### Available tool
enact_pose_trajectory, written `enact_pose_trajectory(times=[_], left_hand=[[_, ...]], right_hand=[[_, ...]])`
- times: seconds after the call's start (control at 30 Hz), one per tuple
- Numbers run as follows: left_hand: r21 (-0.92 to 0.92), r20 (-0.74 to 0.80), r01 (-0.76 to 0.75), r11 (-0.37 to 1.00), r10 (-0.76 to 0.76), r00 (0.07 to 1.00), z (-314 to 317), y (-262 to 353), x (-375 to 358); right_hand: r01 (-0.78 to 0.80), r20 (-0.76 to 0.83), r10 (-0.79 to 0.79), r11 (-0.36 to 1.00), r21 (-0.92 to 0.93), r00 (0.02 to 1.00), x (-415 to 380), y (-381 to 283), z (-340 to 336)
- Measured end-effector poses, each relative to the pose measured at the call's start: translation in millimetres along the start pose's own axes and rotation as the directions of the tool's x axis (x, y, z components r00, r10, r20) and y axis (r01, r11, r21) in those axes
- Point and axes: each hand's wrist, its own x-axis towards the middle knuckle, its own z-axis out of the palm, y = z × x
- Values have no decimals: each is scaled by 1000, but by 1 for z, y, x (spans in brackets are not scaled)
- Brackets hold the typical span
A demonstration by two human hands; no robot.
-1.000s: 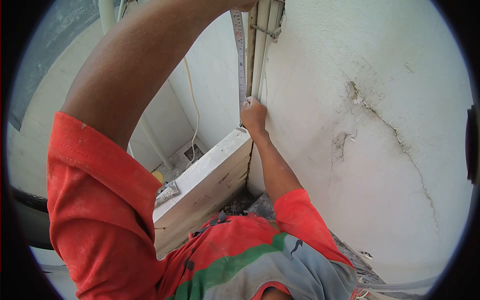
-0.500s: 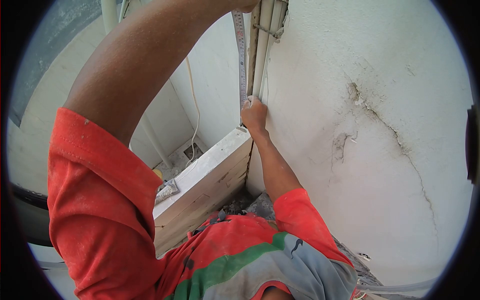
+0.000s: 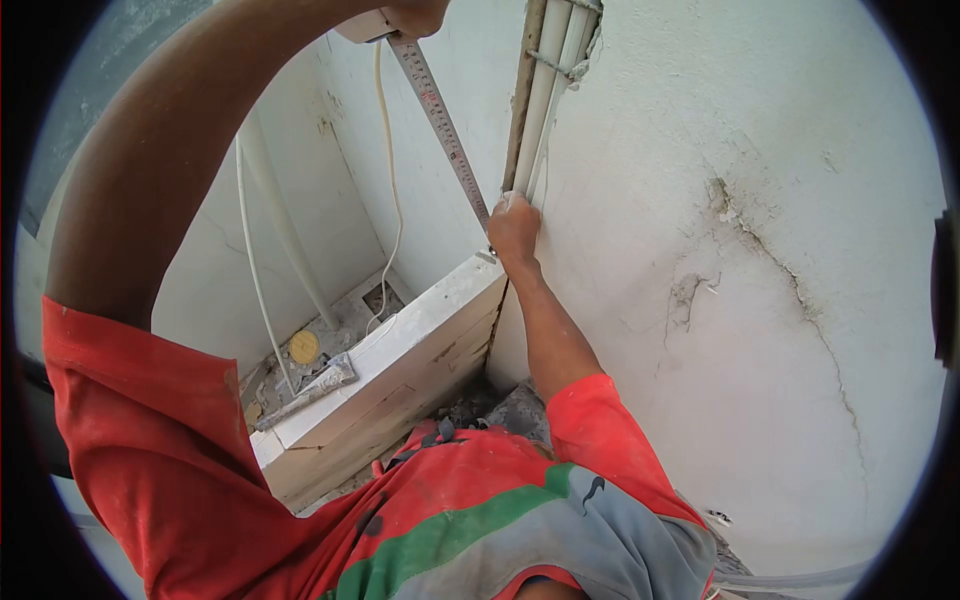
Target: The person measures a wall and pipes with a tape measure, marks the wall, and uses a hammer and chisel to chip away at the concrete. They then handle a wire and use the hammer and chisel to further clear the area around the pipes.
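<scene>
At the top edge, my left hand is closed on the case of a tape measure; the hand is partly cut off by the frame. The marked steel blade runs out from it, slanting down to my right hand. My right hand's fingers are closed around the lower end of the blade, in the corner by the wall. Just below that hand is the end of a low white block wall. Light-coloured pipes in a wall groove rise right above my right hand.
A dusty hammer-like tool lies along the low wall's edge. Behind it are a round yellow cover, a square floor opening, a white pipe and a loose cable. The right wall has a long crack.
My left hand has moved left with the tape case, which now shows. The blade has swung from near upright to a slant. My right hand stays at the corner.
</scene>
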Motion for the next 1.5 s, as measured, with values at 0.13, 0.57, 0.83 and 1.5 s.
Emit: enact_pose_trajectory(times=[0.13, 0.57, 0.83, 1.5], left_hand=[[-163, -39, 167, 972, -176, 984, 40, -14, -54], [-735, 145, 16, 678, 135, 980, 292, 56, -217], [-922, 296, 176, 344, 339, 893, 374, 156, -257], [-940, 298, 338, 38, 569, 766, 429, 253, -274]], right_hand=[[-6, 11, 6, 1000, -27, 1000, 2, -3, -3], [81, -27, -85, 991, -106, 996, 2, -12, -6], [110, -75, -120, 986, -125, 990, 2, -9, 2], [85, -46, -105, 946, -313, 993, 8, -27, 10]])
